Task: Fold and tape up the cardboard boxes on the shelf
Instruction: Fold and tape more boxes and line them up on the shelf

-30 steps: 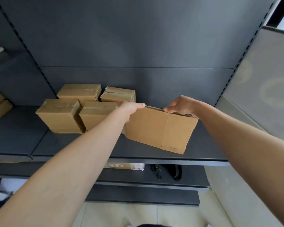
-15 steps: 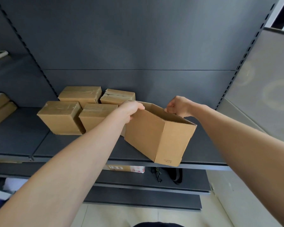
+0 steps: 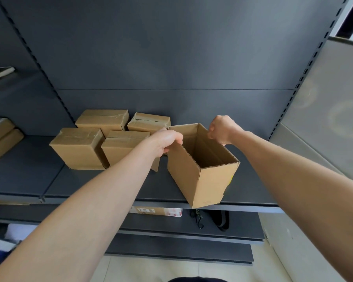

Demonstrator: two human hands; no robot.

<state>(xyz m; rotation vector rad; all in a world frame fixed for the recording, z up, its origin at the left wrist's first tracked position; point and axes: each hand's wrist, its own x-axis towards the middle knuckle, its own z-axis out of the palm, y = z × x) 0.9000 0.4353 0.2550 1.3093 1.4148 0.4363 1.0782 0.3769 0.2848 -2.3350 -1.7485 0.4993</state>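
1. Two bare arms reach up and away from the person toward a dark grey shelf [image 3: 253, 192].
2. Nearest of the boxes is an open cardboard box [image 3: 210, 180]. It is held up in front of the shelf edge, tipped so its open top faces back toward the person. Its lowest corner hangs down past the shelf's front lip.
3. The left hand [image 3: 164, 140] is at 9 o'clock from the box's opening. Its fingers are curled shut over the left top rim, pinching the cardboard edge.
4. The right hand [image 3: 222, 129] is at about 1 o'clock from the opening. It is closed into a fist on the far right rim. The fingers fold around the edge, but the tips are hidden, so I cannot tell how deep they go.
5. A loose flap [image 3: 155, 166] hangs down under the left hand.
6. Farther back, at 9 o'clock from the open box, four closed boxes [image 3: 80, 149] sit together on the shelf, two in front and two behind, with tape on their tops.
7. Lower down, under the shelf, a flat package [image 3: 159, 211] and some black straps [image 3: 220, 220] lie on another shelf.
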